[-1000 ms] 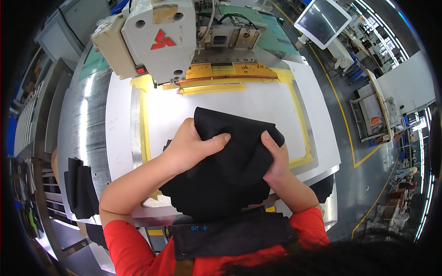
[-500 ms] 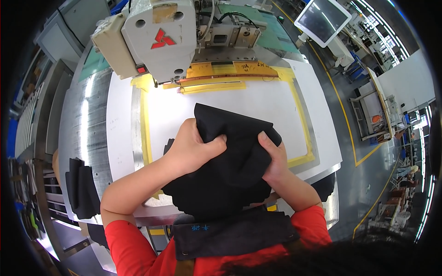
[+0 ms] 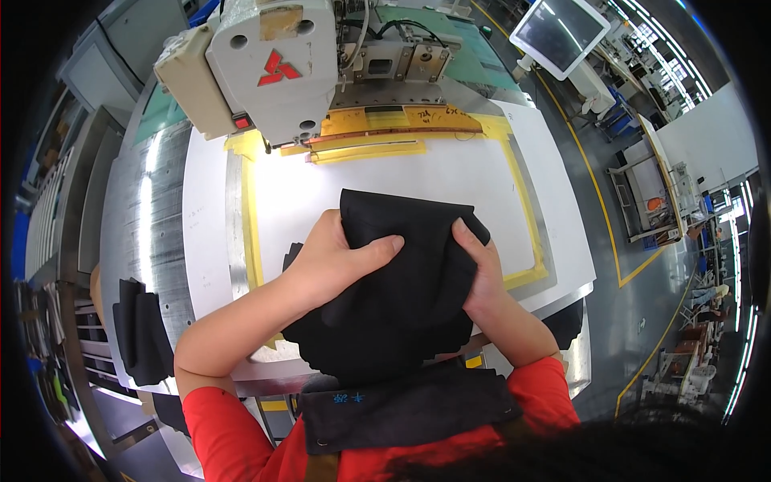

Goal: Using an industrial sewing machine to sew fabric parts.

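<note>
Between my hands is a piece of black fabric (image 3: 409, 217), its top edge raised and its middle folded in soft creases. My left hand (image 3: 341, 255) grips its left side, thumb pressed on the front and fingers hidden behind. At the right side my right hand (image 3: 479, 269) pinches the cloth with the thumb on top; the other fingers are mostly out of sight. Below and around the raised piece, more black fabric (image 3: 361, 341) lies in layers at the near edge of the white work surface (image 3: 313, 193).
A large sewing machine head (image 3: 277, 72) stands over the far side, above a yellow-taped frame (image 3: 522, 201). Folded black cloth (image 3: 143, 329) lies on the metal table (image 3: 144, 233) at left. A screen (image 3: 560, 34) stands at far right, with a workbench (image 3: 650, 181) across the aisle.
The raised fabric's top edge has become more level and its front smoother. My left thumb has shifted slightly right and straightened; both hands keep hold.
</note>
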Motion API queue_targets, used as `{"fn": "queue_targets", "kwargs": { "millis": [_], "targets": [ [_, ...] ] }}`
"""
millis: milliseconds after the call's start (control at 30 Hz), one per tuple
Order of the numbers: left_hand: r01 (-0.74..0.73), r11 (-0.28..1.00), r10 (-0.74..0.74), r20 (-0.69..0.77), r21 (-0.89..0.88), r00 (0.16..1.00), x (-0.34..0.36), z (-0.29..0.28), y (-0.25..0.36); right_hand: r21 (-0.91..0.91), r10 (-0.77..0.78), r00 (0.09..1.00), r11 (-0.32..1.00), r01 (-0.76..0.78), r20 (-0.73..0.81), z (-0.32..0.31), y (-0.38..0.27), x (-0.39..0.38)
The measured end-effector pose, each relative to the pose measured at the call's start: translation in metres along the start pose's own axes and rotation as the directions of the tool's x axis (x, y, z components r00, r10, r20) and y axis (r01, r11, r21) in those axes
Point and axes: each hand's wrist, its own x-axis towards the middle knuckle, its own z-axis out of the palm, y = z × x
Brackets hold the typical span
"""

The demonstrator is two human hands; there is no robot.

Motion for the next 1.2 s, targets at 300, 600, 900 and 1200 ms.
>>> {"fn": "queue_targets", "kwargs": {
  "millis": [300,600,900,1200],
  "targets": [
    [0.003,1.000,-0.003,-0.066,-0.006,0.998,-0.0013,0.0023,-0.0022,0.012,0.007,0.999,1.000,-0.007,0.046,-0.0024,0.0028,-0.0009],
    [0.015,1.000,-0.015,-0.074,0.008,0.997,0.0002,0.0018,-0.0058,-0.008,0.003,1.000,1.000,-0.003,0.008,0.0003,0.0017,-0.0008],
    [0.054,0.999,-0.054,0.008,-0.005,0.999,0.0000,0.0057,-0.0023,0.075,0.016,0.999,0.997,-0.014,-0.035,-0.0009,0.0008,0.0026],
    [0.027,1.000,-0.027,-0.073,-0.003,0.997,-0.0008,0.0071,-0.0099,0.048,0.034,0.999,0.998,-0.033,-0.037,-0.0009,0.0027,0.0007]
  ]
}}
